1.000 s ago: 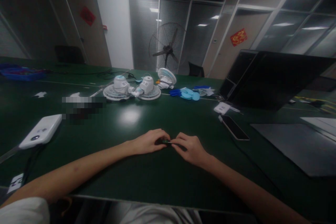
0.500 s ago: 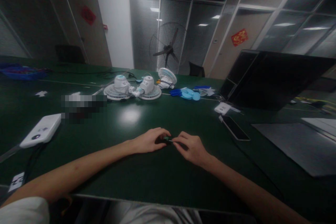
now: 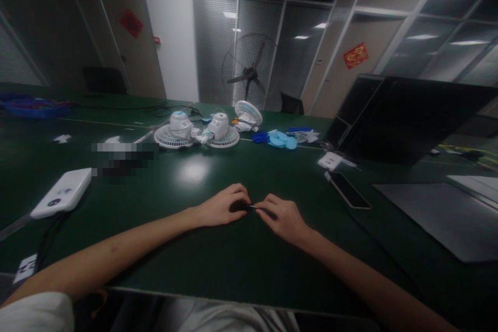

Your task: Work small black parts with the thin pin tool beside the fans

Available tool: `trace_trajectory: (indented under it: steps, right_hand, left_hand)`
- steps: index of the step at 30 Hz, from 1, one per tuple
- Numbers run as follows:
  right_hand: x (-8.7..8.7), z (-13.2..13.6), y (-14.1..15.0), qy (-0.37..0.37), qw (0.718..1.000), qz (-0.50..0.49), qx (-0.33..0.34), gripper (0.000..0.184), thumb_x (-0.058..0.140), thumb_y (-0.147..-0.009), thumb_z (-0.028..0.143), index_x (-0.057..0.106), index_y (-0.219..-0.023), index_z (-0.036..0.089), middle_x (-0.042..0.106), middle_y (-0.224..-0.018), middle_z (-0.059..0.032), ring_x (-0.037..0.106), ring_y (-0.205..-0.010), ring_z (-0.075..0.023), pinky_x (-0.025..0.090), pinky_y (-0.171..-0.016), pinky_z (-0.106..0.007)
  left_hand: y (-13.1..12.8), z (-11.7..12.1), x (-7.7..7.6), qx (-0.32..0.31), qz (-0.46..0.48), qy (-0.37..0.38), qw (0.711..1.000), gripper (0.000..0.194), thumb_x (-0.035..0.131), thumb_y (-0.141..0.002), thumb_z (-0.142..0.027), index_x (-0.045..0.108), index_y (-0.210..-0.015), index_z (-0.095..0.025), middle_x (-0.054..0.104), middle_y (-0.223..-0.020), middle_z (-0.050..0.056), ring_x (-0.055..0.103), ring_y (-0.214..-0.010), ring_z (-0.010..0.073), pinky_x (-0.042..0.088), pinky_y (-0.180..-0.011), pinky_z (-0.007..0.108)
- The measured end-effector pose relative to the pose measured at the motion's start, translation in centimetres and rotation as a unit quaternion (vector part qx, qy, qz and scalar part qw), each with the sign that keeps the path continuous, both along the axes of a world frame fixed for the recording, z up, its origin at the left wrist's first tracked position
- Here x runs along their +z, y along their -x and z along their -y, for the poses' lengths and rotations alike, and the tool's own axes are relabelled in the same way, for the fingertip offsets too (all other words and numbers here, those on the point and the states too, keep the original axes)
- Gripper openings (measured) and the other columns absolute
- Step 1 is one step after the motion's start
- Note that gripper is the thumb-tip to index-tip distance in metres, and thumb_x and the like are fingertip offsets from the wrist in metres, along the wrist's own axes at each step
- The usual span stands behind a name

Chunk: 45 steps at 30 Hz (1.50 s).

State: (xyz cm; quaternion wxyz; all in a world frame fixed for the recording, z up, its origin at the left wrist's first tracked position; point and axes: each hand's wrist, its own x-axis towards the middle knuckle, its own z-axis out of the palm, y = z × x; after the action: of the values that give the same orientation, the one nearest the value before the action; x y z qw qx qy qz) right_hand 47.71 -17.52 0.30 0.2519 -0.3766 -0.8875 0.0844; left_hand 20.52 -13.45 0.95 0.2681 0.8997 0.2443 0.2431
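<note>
Low over the green table (image 3: 218, 264), near its front edge, both hands face each other. My left hand (image 3: 221, 208) curls its thumb and fingers round a small dark piece, mostly hidden in the shade of the palm. My right hand (image 3: 287, 217) pinches a thin tool with a silvery tip (image 3: 252, 206); its kind is too small to tell. The tip points left and reaches the left fingertips. Whether it touches the small piece cannot be made out.
White fans (image 3: 220, 132) lie at the back, with blue fan blades (image 3: 282, 139) beside them. A white power bank (image 3: 64, 193) is at left. At right are a phone (image 3: 350, 190), a black monitor (image 3: 420, 119) and a grey mat (image 3: 436, 215).
The left fingers have tilted and closed over the small piece, so its greenish face no longer shows. The right hand has barely moved.
</note>
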Motion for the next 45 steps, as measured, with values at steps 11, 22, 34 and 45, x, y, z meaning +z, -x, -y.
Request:
trace_trajectory:
  steps: [11,22,34,45]
  right_hand:
    - [-0.2,-0.3,-0.2,0.011,1.000,-0.004,-0.020,0.018,0.060,-0.107,0.029,0.072,-0.119,0.023,0.069,-0.105,-0.0043,0.068,-0.081,-0.0157,0.055,-0.070,-0.026]
    - [-0.5,-0.4,-0.6,0.042,0.999,-0.029,0.009,0.020,0.057,-0.109,0.030,0.070,-0.122,0.023,0.069,-0.107,-0.0045,0.068,-0.082,-0.0149,0.057,-0.068,-0.025]
    - [-0.4,-0.3,-0.4,0.023,0.999,-0.025,0.006,0.020,0.058,-0.108,0.030,0.071,-0.120,0.022,0.070,-0.105,-0.0051,0.068,-0.081,-0.0150,0.055,-0.067,-0.024]
    - [-0.6,-0.2,-0.5,0.014,1.000,-0.023,0.001,0.018,0.060,-0.107,0.028,0.071,-0.120,0.023,0.069,-0.106,-0.0038,0.068,-0.082,-0.0150,0.055,-0.070,-0.026]
  left_hand:
    - [0.6,-1.6,-1.2,0.020,-0.048,-0.066,0.996,0.027,0.055,-0.106,-0.031,0.067,-0.129,-0.022,0.065,-0.118,0.009,0.061,-0.111,0.0228,0.051,-0.097,0.036]
    - [14.7,-12.6,-2.6,0.286,-0.107,-0.151,0.940,0.036,0.053,-0.101,-0.040,0.073,-0.124,-0.020,0.070,-0.116,0.012,0.065,-0.107,0.0279,0.052,-0.093,0.039]
    - [19.7,-14.2,-3.0,0.374,-0.110,-0.133,0.911,0.044,0.051,-0.093,-0.037,0.074,-0.125,-0.017,0.073,-0.121,0.014,0.066,-0.112,0.0330,0.050,-0.100,0.041]
    - [23.5,-16.1,-4.0,0.450,-0.083,-0.087,0.885,0.042,0.069,-0.081,-0.044,0.078,-0.109,-0.015,0.077,-0.107,0.016,0.073,-0.092,0.0309,0.056,-0.085,0.038]
